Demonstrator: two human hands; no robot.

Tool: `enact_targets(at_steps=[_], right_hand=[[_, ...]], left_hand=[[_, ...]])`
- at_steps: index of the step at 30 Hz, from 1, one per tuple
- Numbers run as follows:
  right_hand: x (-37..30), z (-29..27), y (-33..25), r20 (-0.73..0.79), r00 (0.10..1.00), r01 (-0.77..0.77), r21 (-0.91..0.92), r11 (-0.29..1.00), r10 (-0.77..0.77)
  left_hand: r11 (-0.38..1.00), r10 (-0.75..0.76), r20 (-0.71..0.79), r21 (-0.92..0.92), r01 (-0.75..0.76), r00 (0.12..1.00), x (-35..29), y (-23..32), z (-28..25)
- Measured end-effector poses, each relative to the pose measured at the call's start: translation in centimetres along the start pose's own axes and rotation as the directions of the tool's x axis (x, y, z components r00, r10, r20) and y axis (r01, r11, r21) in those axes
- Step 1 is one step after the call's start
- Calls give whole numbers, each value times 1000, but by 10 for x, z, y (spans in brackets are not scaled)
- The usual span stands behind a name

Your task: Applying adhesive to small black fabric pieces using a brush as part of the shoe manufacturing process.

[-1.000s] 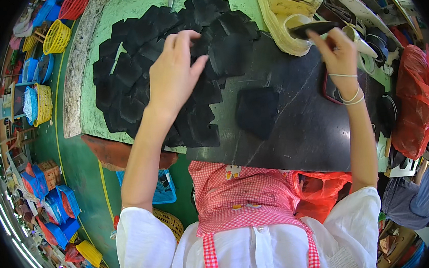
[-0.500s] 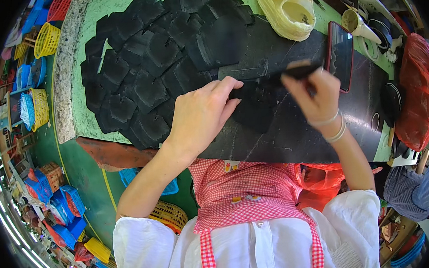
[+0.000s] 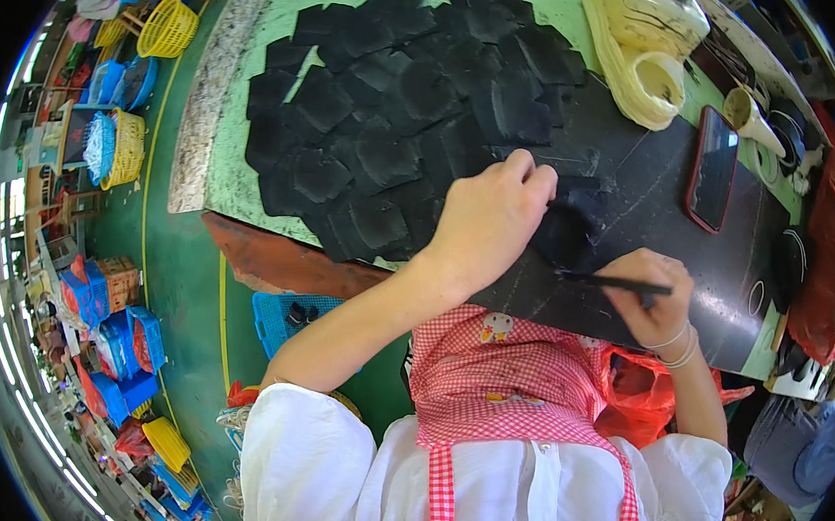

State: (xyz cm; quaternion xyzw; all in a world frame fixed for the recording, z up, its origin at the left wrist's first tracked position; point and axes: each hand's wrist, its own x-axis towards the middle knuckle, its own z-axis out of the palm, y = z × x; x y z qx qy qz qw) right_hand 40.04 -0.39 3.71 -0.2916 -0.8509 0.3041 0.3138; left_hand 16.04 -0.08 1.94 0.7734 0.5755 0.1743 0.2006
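Note:
My left hand [image 3: 497, 216] is closed over the black board [image 3: 670, 199], its fingertips pinched together beside a black flat piece [image 3: 568, 233]. Whatever those fingertips grip is hidden from view. Closer to me on the right, my right hand [image 3: 654, 294] is wrapped round a thin black stick-like tool [image 3: 622, 282]. The tool points left, its tip near the close edge of the black piece. Beyond my left hand spreads a wide heap of overlapping black flat pieces [image 3: 377, 162], some with greyish worn faces.
Right of the heap stand a yellowish plastic-wrapped container [image 3: 659, 84], a dark phone with a red rim [image 3: 711, 170] and a pale cone [image 3: 742, 110]. A red plastic bag [image 3: 829, 261] hangs at the far right. Below the table's left edge is a blue basket [image 3: 272, 319].
My right hand has come down toward me with the dark tool. My left hand now has its fingers drawn together. The whole view has shifted, with the table lower and further right.

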Motion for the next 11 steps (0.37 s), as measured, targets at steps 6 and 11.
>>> enact_targets(at_steps=[6,11], right_hand=[[-23,-27,4,-144,959,-237,52,970,243],[-30,-31,19,-235,868,-394,213,894,438]], left_hand=[[789,-282,-82,-587,182,956,-20,-55,-48],[533,-625,71,-688,492,778,-36,-144,-114]])
